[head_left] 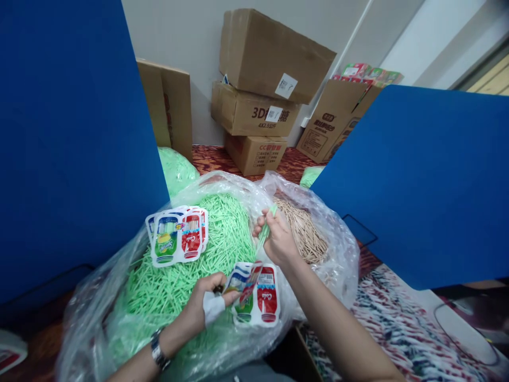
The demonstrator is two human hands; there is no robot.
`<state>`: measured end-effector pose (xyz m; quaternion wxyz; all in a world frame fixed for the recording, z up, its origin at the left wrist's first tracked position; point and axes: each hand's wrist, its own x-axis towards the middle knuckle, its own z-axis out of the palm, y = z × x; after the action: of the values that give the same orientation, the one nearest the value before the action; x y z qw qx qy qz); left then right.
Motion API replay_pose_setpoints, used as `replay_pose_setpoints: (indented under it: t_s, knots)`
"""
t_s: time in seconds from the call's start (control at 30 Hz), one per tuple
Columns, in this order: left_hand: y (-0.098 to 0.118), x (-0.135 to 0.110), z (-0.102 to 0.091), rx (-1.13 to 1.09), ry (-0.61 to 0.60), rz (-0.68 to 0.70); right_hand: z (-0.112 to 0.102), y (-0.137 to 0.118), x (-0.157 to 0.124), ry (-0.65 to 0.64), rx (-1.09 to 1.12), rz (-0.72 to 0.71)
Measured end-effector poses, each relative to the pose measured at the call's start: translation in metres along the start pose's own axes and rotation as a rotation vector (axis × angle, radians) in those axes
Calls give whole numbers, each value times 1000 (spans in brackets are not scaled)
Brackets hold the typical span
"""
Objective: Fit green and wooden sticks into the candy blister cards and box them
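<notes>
Currently left hand pinches a printed pouch by its left edge, held over the near rim of the clear bag; thumb has a white wrap. Right hand is closed, pinching a few green sticks just above the pouch's open top. Bag holds a big heap of green sticks; a stack of pouches lies on it. Second bag with tan sticks sits right behind the right hand. Blue panels wall both sides; cardboard boxes stacked at the back wall.
</notes>
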<state>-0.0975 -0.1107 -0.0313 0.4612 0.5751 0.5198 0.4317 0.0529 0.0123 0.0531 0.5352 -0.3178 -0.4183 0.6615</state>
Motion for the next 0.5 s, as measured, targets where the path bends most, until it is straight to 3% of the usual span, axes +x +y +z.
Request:
replay_pose_setpoints:
  t_s: [0.1,0.23,0.4,0.5]
  knots:
    - [-4,2,0,29,41,16,18,-15,-21,-35,-39,-164]
    - [-3,0,2,97,65,63,32,-15,-44,-46,-153,-291]
    - [5,-2,3,177,110,169,34,-2,-60,-56,-387,-340]
    - [8,-2,3,202,131,229,29,5,-68,-131,-660,-398]
